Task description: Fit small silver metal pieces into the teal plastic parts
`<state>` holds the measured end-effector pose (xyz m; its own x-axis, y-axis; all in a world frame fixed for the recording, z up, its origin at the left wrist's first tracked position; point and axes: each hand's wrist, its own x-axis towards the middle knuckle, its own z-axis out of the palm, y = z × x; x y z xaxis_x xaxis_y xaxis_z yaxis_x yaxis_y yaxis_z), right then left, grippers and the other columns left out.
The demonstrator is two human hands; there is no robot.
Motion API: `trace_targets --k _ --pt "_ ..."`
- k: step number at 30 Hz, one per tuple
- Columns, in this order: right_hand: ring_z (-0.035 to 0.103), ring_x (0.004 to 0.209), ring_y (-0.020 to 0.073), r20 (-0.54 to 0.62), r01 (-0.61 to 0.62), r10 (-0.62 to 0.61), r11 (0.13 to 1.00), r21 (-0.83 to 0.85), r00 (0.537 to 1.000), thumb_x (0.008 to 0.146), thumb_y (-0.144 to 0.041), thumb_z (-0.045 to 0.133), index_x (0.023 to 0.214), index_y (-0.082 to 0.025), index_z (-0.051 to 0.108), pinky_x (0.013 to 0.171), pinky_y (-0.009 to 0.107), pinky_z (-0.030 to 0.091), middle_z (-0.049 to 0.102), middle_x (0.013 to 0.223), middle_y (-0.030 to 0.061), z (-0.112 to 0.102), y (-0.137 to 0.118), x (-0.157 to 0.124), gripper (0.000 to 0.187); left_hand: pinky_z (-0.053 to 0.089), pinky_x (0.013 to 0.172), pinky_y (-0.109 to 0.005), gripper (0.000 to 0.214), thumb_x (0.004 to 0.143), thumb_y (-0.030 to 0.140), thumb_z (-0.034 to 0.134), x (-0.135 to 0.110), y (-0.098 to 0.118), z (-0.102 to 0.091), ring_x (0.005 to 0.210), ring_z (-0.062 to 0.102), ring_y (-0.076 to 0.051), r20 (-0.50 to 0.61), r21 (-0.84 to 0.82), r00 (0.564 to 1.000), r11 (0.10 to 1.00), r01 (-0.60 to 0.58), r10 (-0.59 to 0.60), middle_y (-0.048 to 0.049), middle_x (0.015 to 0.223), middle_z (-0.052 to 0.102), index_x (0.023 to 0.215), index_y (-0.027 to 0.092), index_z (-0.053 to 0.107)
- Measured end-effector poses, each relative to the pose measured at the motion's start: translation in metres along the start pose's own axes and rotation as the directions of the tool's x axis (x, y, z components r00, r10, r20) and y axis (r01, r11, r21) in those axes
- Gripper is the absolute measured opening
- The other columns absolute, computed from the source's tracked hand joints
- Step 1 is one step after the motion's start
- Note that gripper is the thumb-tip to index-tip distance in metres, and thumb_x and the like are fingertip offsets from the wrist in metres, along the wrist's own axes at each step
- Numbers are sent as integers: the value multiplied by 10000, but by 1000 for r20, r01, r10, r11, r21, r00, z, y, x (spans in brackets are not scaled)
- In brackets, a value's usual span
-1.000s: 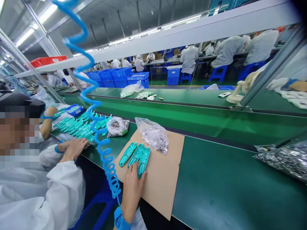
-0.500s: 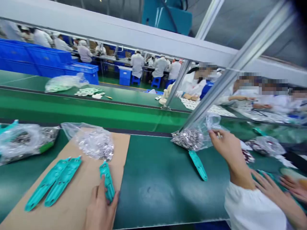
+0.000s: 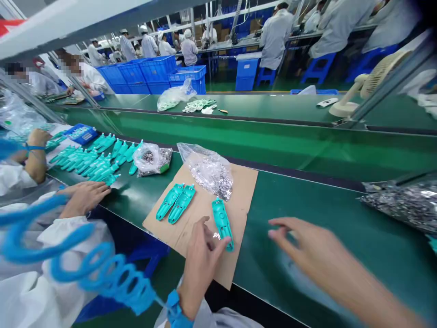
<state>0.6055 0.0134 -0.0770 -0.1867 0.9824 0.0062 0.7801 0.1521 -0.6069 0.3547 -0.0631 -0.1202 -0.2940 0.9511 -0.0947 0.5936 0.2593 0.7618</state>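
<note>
My left hand (image 3: pixel 201 255) wears a blue wrist strap and rests over the cardboard sheet (image 3: pixel 241 205). Its thumb reaches the lower end of a long teal plastic shell (image 3: pixel 221 221), while the other fingers curl apart from it on the left. Small shiny metal pieces (image 3: pixel 216 235) show between thumb and fingers; whether they touch the hand I cannot tell. Over the green bench, my right hand (image 3: pixel 307 246) is blurred, thumb and forefinger slightly apart, nothing visible between them. Beside the shell lie two more teal shells (image 3: pixel 175 203) and a clear bag of metal parts (image 3: pixel 213 175).
Left along the bench are rows of teal shells (image 3: pixel 88 161), another bag of parts (image 3: pixel 152 159) and a co-worker's hand (image 3: pixel 85 196). A blue coiled cord (image 3: pixel 112 273) crosses the lower left. At the right edge sits a bag of metal parts (image 3: pixel 406 205).
The view has swung left. My right hand has left the bag at the right and come nearer the cardboard. My left fingers have loosened from around the teal shell.
</note>
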Motion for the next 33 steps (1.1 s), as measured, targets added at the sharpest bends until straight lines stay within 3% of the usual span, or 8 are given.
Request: trace_targets --k 2,4,8,13,21,25,29,33 --pt "670 876 233 151 -26 17 998 58 988 860 -477 551 978 -232 720 725 322 503 718 989 73 42 -26 0 320 510 756 -325 331 975 392 472 2 -10 -14 769 610 -162 45 34 997 997 -68 66 -49 1054 576 1264 233 489" --pt "662 867 224 206 -77 50 990 122 977 869 -463 534 1044 -215 690 729 315 482 706 950 63 77 -43 0 341 495 797 -328 272 995 341 426 5 -16 -23 878 618 -178 133 109 983 984 -139 124 -48 1111 576 1230 260 537" --pt "637 777 195 205 -124 77 966 228 976 884 -460 524 973 -220 674 683 285 435 670 821 29 110 -53 0 298 477 778 -298 208 991 301 459 12 -17 -25 925 620 -177 246 206 951 949 -240 187 -13 1064 595 1137 294 607" --pt "623 749 198 172 -138 101 966 219 980 879 -427 516 894 -215 672 690 289 410 675 829 39 107 -47 -6 263 455 706 -283 192 1008 276 427 15 -13 -22 886 629 -167 301 342 920 872 -351 252 -7 997 616 1005 238 615" --pt "597 647 196 69 -264 256 949 172 964 885 -523 442 921 -229 688 609 296 419 714 902 56 75 1 -38 386 452 658 -306 173 997 175 416 14 -14 -26 887 607 -198 421 545 810 599 -586 409 -32 984 613 1021 204 584" --pt "591 603 203 -39 -332 339 935 129 940 895 -526 427 937 -215 674 587 310 418 716 885 73 63 26 -57 399 476 689 -318 168 993 174 419 5 -6 -30 888 607 -200 495 514 765 572 -639 411 -34 991 615 1005 196 585" --pt "632 712 227 -134 -354 361 932 73 923 912 -485 414 958 -200 659 653 328 439 707 941 83 60 39 -70 378 491 710 -335 147 984 295 476 -11 2 -34 898 605 -212 540 496 757 587 -640 369 -41 1012 619 1004 199 586" --pt "641 816 236 -275 -333 306 941 -56 911 936 -440 409 1052 -194 639 664 335 445 662 1089 91 59 25 -74 356 510 761 -370 422 890 483 608 -31 0 -38 964 600 -245 559 495 748 579 -648 358 -55 1104 621 1194 200 538"
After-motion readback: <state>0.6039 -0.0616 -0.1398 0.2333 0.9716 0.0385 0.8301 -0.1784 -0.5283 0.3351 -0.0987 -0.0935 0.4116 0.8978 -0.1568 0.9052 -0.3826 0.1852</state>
